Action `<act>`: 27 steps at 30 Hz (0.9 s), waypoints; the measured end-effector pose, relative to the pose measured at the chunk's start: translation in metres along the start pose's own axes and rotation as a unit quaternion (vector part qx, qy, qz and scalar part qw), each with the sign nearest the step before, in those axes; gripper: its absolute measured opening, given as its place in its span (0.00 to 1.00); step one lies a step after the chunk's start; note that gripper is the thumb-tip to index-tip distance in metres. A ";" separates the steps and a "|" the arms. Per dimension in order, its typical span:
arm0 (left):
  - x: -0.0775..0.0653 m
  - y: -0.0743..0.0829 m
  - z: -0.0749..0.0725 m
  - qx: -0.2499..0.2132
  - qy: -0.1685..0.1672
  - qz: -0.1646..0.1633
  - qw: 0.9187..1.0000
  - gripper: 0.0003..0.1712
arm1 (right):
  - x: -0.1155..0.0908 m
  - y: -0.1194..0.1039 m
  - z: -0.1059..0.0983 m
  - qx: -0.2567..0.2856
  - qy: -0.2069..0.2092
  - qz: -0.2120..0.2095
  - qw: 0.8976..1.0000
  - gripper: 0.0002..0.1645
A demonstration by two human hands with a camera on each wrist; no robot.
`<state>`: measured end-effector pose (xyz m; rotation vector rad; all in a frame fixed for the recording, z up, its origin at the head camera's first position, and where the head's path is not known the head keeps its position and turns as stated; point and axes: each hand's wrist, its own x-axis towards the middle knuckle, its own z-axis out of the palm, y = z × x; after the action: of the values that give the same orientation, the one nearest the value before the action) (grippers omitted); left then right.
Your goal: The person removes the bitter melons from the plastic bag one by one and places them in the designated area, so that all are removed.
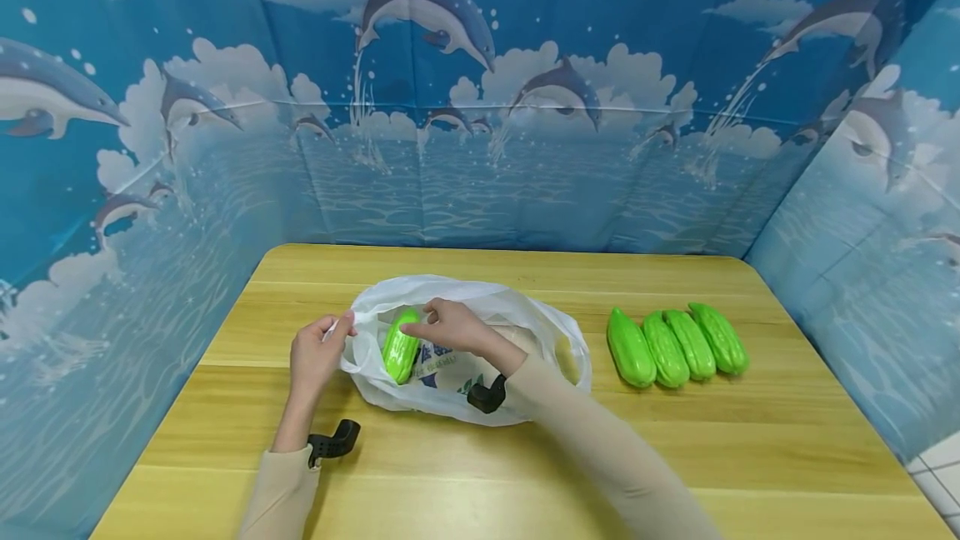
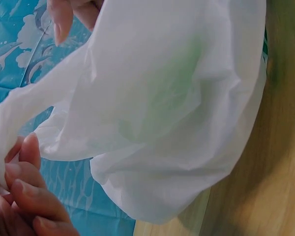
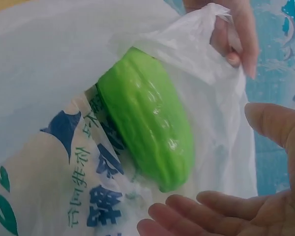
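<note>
My left hand (image 1: 317, 357) pinches the left rim of a white plastic bag (image 1: 435, 286) and holds it up. One bright green bitter melon (image 1: 401, 352) lies inside the bag near that side, on the printed plastic (image 3: 83, 172) with blue and green marks. My right hand (image 1: 456, 327) hovers over the bag's mouth, just right of the bitter melon. In the right wrist view its thumb and fingers (image 3: 221, 209) are spread apart with nothing between them. Through the bag's wall in the left wrist view, the bitter melon shows as a blurred green patch.
Several more green bitter melons (image 1: 678, 348) lie side by side on the wooden table (image 1: 480, 473), right of the bag. One bag handle (image 1: 576, 348) loops out towards them. A blue dolphin-print curtain (image 1: 495, 182) stands behind the table and along its sides.
</note>
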<state>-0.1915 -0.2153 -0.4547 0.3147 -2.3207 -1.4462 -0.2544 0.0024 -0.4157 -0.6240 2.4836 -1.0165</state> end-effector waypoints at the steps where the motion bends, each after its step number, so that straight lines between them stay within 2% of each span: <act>1: 0.000 0.000 0.000 0.000 0.000 0.000 1.000 0.26 | 0.001 -0.001 0.002 -0.001 0.001 0.003 1.000 0.42; 14: 0.001 0.000 0.000 -0.004 0.003 0.004 1.000 0.25 | 0.018 0.004 0.026 -0.015 0.033 0.014 0.999 0.47; 22: 0.001 -0.001 0.000 -0.003 -0.001 0.007 1.000 0.25 | 0.023 0.005 0.034 0.019 0.040 0.003 0.999 0.38; 27: 0.002 -0.002 0.000 -0.001 -0.002 0.008 1.000 0.25 | 0.025 0.006 0.039 0.038 0.040 0.019 0.998 0.41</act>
<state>-0.1931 -0.2167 -0.4562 0.2918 -2.3201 -1.4425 -0.2570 -0.0291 -0.4507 -0.5213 2.5018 -1.1362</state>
